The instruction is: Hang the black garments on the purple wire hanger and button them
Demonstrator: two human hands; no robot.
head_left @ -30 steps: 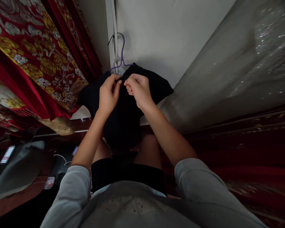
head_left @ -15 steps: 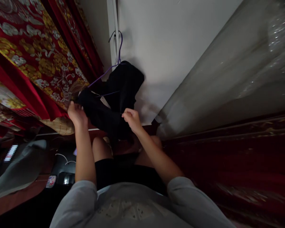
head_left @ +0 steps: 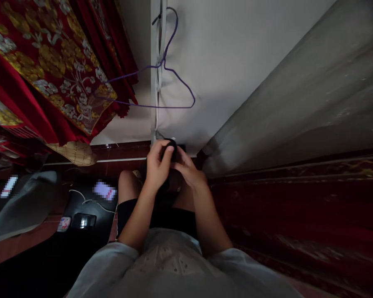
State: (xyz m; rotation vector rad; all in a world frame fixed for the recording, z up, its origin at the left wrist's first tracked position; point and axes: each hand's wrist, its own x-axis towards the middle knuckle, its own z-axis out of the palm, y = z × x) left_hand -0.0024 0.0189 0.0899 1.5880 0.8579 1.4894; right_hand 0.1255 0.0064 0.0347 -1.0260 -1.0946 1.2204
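Observation:
My left hand (head_left: 157, 165) and my right hand (head_left: 188, 169) meet low in front of my knees, both closed on a bunched black garment (head_left: 171, 152) of which only a small dark part shows between the fingers. Above them a bare purple wire hanger (head_left: 164, 74) hangs on the white wall from a cable run, with nothing on it. My bare knees and black shorts show just under the hands.
A red and gold patterned curtain (head_left: 49, 62) hangs at the left. A grey sheet-covered slab (head_left: 298, 95) leans at the right over a dark red bed edge (head_left: 298, 215). On the dark floor at left lie a white cable (head_left: 81, 198), a small device (head_left: 83, 221) and grey cloth (head_left: 21, 207).
The black garment came off the purple hanger, which now hangs empty. Both hands dropped from hanger height to just above my knees and gathered the garment into a bundle.

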